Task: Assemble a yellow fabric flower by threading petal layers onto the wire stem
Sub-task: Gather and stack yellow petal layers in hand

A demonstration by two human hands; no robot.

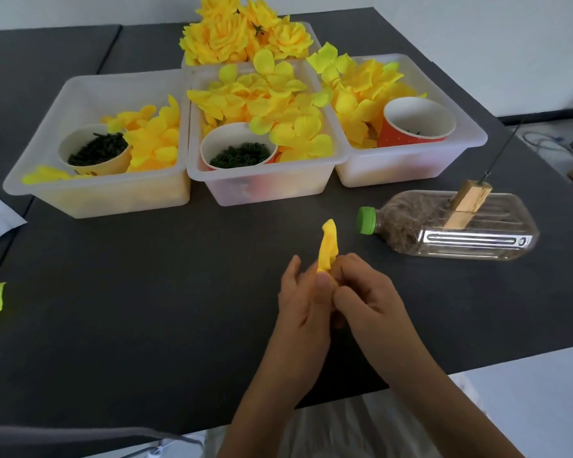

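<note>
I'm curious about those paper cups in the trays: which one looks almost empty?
The red cup in the right-hand tray: its white inside is nearly bare. The cups in the left tray and middle tray each hold a heap of small dark green pieces.

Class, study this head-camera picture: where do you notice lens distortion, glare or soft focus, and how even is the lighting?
Head view: wide-angle lens bows the table edge and splays the tubs outward; lighting is soft and even, with faint shadows; glare streaks the clear bottle; the left hand and right hand, both gripping the yellow petal piece, look slightly soft.
</note>
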